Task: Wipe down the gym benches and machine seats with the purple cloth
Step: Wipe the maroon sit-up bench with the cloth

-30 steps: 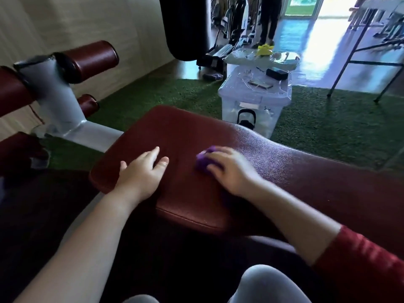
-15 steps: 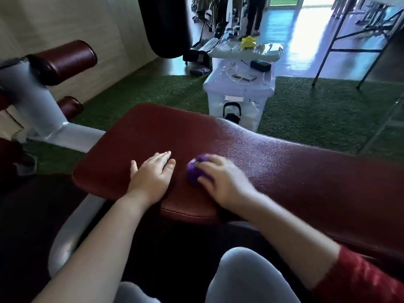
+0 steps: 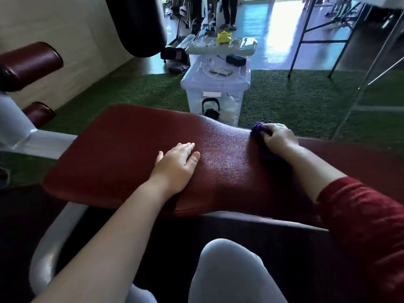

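A dark red padded bench (image 3: 122, 154) stretches across the head view in front of me. My right hand (image 3: 278, 136) grips the bunched purple cloth (image 3: 258, 128) and presses it on the pad's far edge, right of centre. Only a small part of the cloth shows past my fingers. My left hand (image 3: 175, 164) lies flat on the middle of the pad, fingers together, holding nothing.
Red roller pads (image 3: 28, 64) on a grey frame (image 3: 15, 125) stand at the left. A clear lidded storage bin (image 3: 216, 88) with small items on top sits on green turf beyond the bench. A black punching bag (image 3: 140, 22) hangs behind; metal table legs (image 3: 360, 84) stand at right; a person's legs (image 3: 229, 12) show far back.
My right hand has slid the purple cloth from beside my left hand to the far right edge of the pad. My left hand stays flat on the pad.
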